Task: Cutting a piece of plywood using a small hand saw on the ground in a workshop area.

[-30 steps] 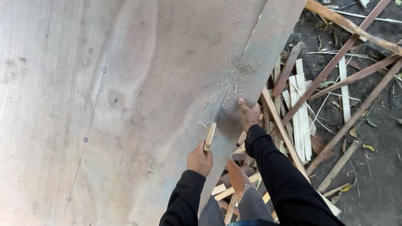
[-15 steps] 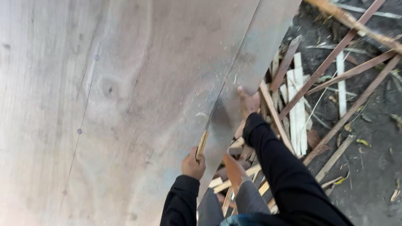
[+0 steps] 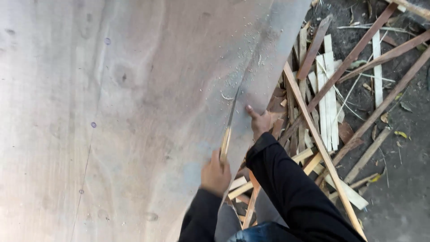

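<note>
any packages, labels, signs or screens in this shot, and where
None in view. Only a large grey wooden board, a blade with a wooden handle in the left hand, the right hand on the board's edge, and scrap wood strips on the dirt ground.

The ground (image 3: 405, 188) on the right is dark, packed dirt, seen from above in daylight. Over it lies a loose heap of wood offcuts (image 3: 329, 101): pale flat strips bunched side by side, and long reddish-brown slats (image 3: 358, 49) crossing them at slants toward the upper right. One long light batten (image 3: 322, 148) runs diagonally down through the heap to the lower edge. A few dry leaves (image 3: 401, 133) and thin twigs are scattered on the dirt among the strips. The heap is partly in soft shade.
</note>
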